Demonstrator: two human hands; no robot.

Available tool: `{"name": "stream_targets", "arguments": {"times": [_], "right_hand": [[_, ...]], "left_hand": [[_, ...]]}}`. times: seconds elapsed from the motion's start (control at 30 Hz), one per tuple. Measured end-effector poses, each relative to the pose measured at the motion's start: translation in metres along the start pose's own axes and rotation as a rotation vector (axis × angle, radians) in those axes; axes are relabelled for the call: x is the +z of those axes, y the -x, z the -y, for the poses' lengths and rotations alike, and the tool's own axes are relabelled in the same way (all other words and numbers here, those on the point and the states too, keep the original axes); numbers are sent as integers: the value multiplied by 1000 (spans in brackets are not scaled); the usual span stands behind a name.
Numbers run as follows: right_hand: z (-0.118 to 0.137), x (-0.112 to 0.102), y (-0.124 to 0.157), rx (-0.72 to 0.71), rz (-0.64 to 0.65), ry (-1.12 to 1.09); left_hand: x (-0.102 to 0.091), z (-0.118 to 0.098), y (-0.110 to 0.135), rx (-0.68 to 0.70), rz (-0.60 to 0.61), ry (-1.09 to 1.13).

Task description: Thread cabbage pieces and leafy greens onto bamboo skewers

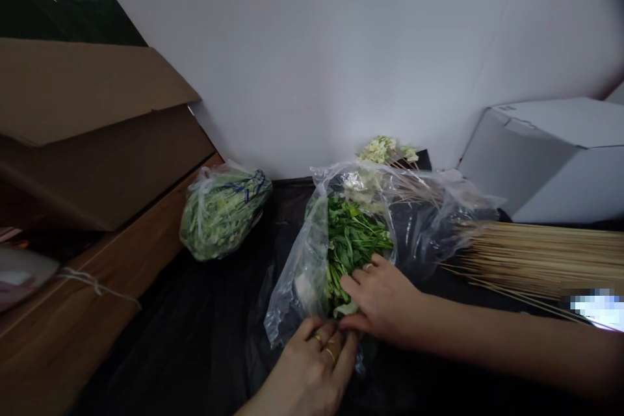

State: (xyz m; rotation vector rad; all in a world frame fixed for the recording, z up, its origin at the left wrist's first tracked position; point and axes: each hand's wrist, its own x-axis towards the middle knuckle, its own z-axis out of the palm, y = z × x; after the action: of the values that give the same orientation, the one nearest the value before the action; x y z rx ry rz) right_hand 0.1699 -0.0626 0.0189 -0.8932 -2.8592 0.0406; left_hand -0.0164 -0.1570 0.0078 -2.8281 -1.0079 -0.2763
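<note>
A clear plastic bag [302, 273] lies open on a black sheet [195, 331], with a bunch of leafy green herbs [353, 240] inside. My right hand [383, 296] reaches into the bag's mouth, its fingers curled on the lower stems of the herbs. My left hand [312, 370], with two gold rings, pinches the bag's near edge just below the right hand. Skewered pale green vegetables [383, 149] lie behind the bag.
A second tied bag of greens [221, 211] sits to the left, by a wooden ledge [73, 325]. A heap of bamboo skewers [536, 257] lies at the right. A white box [550, 156] stands behind them. Brown cardboard [92, 130] leans at the left.
</note>
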Motion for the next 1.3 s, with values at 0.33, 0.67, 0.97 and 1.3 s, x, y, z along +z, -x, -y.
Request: {"name": "stream_targets", "arguments": {"times": [0.33, 0.67, 0.97, 1.3], "right_hand": [[-4, 9, 17, -35, 78, -236], [-72, -41, -1, 237, -343, -371], [-47, -33, -21, -118, -129, 5], [-36, 12, -52, -464, 58, -70]], "left_hand": [[-8, 6, -7, 57, -36, 30], [-11, 12, -6, 52, -61, -15], [-51, 35, -27, -33, 15, -96], [-78, 79, -4, -212, 280, -311]]}}
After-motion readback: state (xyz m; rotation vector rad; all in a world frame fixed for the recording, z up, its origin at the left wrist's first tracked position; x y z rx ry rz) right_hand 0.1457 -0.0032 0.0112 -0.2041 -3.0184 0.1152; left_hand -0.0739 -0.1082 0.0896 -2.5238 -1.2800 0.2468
